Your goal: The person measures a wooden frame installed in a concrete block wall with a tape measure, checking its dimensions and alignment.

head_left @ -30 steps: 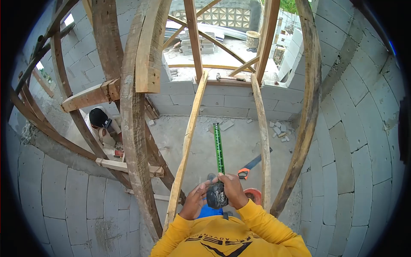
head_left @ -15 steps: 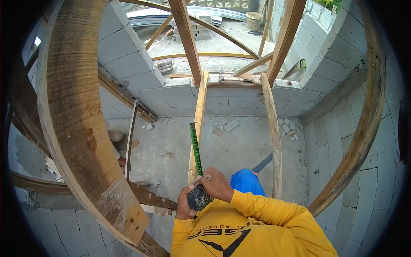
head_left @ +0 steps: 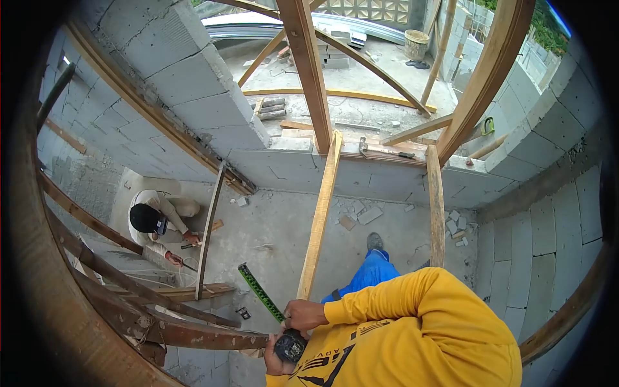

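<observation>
My left hand (head_left: 273, 358) is wrapped around the dark round case of a tape measure (head_left: 290, 346), low in the head view by my yellow shirt. The green blade (head_left: 260, 293) sticks out of it, pointing up and to the left, with its end free in the air. My right hand (head_left: 304, 316) is closed at the base of the blade, just above the case; its fingertips are partly hidden. Close to my right hand, a light wooden brace (head_left: 320, 216) slants up to the window sill.
A co-worker (head_left: 151, 216) crouches at the left, holding tools near the floor. A hammer (head_left: 385, 150) lies on the sill between wooden posts. Another wooden brace (head_left: 436, 206) stands at right. Curved-looking timbers (head_left: 206, 337) cross at left. Broken block pieces (head_left: 369, 215) lie on the floor.
My view has turned, and the co-worker at left now shows. The tape measure and both hands sit lower, and the blade has swung left, away from the light brace.
</observation>
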Tool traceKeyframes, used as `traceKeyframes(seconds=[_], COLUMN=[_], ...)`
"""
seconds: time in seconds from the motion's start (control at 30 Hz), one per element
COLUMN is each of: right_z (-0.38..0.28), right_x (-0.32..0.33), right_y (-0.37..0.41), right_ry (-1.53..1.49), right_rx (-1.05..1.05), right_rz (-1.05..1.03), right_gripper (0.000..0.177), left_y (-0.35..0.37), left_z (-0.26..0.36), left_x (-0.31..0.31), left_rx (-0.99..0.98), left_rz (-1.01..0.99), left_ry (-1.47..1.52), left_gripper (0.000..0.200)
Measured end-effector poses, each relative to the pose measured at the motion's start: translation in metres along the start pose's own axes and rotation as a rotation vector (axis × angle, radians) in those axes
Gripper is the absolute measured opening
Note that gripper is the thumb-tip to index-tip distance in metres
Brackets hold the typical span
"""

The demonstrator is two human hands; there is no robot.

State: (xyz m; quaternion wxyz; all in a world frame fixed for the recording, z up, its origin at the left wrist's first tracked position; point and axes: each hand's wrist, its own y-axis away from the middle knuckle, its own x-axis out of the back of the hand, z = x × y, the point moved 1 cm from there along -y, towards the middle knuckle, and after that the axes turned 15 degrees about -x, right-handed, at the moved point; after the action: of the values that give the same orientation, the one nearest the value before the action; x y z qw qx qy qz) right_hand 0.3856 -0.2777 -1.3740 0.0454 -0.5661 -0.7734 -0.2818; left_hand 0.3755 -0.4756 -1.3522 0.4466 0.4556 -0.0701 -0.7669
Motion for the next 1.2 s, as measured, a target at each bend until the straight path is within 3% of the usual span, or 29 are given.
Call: traceKeyframes(seconds=[0.17,0.23,0.3,0.4,0.47,0.57,0.67,0.7,0.73,0.8,0.9,1.03,1.2], right_z=[-0.027,-0.024,-0.023,-0.039,0.004,0.02,0.028,0.005,-0.018,-0.03,-0.01,0.009,0.05], right_x=[-0.005,-0.022,-0.032,-0.029,-0.054,-0.058,-0.044,-0.028,-0.012,0.008,0.01,0.036,0.079], right_y=[0.005,-0.001,-0.002,0.006,-0.015,-0.016,-0.011,0.002,0.017,0.029,0.03,0.036,0.038], right_ry=[-0.283,-0.066,-0.051,-0.339,-0.338,-0.361,-0.343,-0.367,-0.392,-0.324,-0.317,-0.41,-0.509], right_rx=[-0.29,-0.095,-0.086,-0.344,-0.096,0.034,-0.085,-0.253,-0.422,-0.393,-0.331,-0.35,-0.342], right_rz=[-0.079,-0.04,-0.038,-0.145,-0.04,0.03,0.138,0.123,0.108,0.173,0.31,0.409,0.429], right_gripper=[0.031,0.024,0.025,0.034,0.035,0.036,0.037,0.038,0.039,0.039,0.04,0.04,0.043], left_y=[0.013,0.023,0.034,0.04,0.046,0.039,0.005,-0.008,-0.022,-0.03,-0.047,-0.082,-0.126], left_z=[0.0,0.002,0.004,0.008,0.009,-0.004,-0.005,-0.007,-0.009,0.002,0.009,0.014,0.018], left_x=[0.03,0.037,0.036,0.019,0.027,0.053,0.063,0.065,0.061,0.036,0.012,-0.012,-0.071], left_rx=[-0.079,-0.125,-0.149,-0.168,-0.151,-0.083,0.014,0.042,0.059,0.105,0.088,0.237,0.243], left_rz=[-0.012,-0.01,-0.041,0.073,0.086,-0.027,-0.171,-0.211,-0.245,-0.253,-0.298,-0.326,-0.309], left_ry=[0.06,0.01,0.014,0.017,0.062,0.067,0.002,-0.012,-0.033,-0.058,-0.38,-0.474,-0.72], left_gripper=[0.076,0.079,0.075,0.069,0.063,0.055,0.047,0.045,0.042,0.035,0.028,0.031,0.033])
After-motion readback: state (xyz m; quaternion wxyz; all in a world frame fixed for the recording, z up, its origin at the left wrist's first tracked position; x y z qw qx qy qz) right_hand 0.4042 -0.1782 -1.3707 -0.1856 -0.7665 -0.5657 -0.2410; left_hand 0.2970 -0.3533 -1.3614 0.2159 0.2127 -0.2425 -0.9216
